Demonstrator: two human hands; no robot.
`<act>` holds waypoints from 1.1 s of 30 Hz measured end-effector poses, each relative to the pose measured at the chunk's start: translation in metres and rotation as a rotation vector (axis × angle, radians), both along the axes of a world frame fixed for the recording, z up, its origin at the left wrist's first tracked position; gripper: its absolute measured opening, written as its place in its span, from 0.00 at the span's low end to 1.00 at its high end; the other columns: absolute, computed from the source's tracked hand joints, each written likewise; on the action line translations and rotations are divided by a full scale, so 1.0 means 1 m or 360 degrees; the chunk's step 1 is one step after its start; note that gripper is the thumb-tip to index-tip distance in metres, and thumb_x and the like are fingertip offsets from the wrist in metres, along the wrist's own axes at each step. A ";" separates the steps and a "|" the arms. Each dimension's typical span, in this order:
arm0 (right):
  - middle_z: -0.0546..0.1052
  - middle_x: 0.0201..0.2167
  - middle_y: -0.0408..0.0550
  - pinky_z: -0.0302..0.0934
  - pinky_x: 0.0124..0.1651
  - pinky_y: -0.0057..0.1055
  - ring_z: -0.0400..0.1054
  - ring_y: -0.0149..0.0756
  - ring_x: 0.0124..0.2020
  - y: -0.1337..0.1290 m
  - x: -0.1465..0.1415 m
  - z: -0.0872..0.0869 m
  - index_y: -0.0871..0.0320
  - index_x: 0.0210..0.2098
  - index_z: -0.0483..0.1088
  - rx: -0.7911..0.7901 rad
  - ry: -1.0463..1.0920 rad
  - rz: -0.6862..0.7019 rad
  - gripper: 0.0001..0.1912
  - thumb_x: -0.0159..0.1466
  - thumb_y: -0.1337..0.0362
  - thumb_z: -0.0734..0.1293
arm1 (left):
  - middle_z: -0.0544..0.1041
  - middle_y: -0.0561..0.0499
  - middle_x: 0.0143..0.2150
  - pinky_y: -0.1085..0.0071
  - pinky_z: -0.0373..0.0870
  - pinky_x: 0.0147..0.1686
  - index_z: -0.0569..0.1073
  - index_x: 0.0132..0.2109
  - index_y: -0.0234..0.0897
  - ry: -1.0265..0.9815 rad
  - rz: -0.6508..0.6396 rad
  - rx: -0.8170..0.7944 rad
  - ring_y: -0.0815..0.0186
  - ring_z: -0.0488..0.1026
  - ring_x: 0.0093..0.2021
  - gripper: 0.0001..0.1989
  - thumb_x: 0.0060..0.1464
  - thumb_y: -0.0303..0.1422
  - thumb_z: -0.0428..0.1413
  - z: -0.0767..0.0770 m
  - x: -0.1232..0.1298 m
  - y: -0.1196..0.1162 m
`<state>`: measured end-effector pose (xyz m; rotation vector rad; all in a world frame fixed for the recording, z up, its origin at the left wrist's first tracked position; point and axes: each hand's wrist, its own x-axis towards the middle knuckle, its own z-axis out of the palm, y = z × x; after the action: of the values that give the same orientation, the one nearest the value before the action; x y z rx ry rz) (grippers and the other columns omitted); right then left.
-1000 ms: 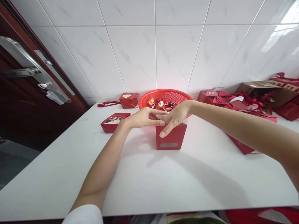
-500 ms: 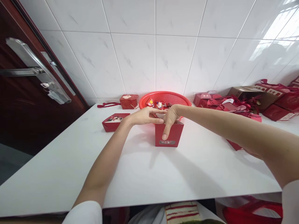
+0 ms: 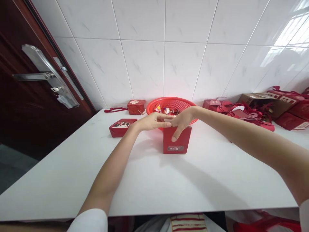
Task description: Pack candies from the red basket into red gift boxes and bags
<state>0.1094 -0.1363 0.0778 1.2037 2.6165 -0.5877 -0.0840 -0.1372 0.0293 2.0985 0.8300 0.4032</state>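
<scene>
A red gift box [image 3: 178, 141] stands upright in the middle of the table, a small clear window low on its front face. My right hand [image 3: 184, 120] lies across its top, with the thumb pressed down the front face and the fingers bent over behind, mostly hidden. At the top left edge, my left hand [image 3: 154, 122] grips the box, its fingertips meeting the right hand. Behind them is a red plastic basket [image 3: 173, 100] holding wrapped candies [image 3: 166, 110].
To the left lie a flat red box [image 3: 122, 127] with a printed picture and a small red box [image 3: 136, 107] with a ribbon. A pile of red boxes and ribbons [image 3: 231, 109] and an open cardboard carton [image 3: 256, 98] are at right. Tiled wall behind; door [image 3: 14, 106] left.
The pale edge at the box's top has gone out of sight under my hands. My right hand lies flatter over it. The view has shifted slightly.
</scene>
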 end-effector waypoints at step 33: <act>0.76 0.46 0.51 0.70 0.48 0.45 0.71 0.45 0.50 -0.052 0.074 -0.129 0.52 0.38 0.69 0.1030 0.1875 -0.0716 0.05 0.66 0.58 0.67 | 0.81 0.49 0.38 0.67 0.75 0.44 0.77 0.39 0.37 -0.0628 0.0122 0.1011 0.64 0.78 0.39 0.04 0.60 0.32 0.58 -0.053 0.039 0.012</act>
<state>0.1832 -0.1886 -0.0516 2.1810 3.6921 -0.6787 -0.0445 -0.1254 -0.0234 2.4290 0.5900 1.2065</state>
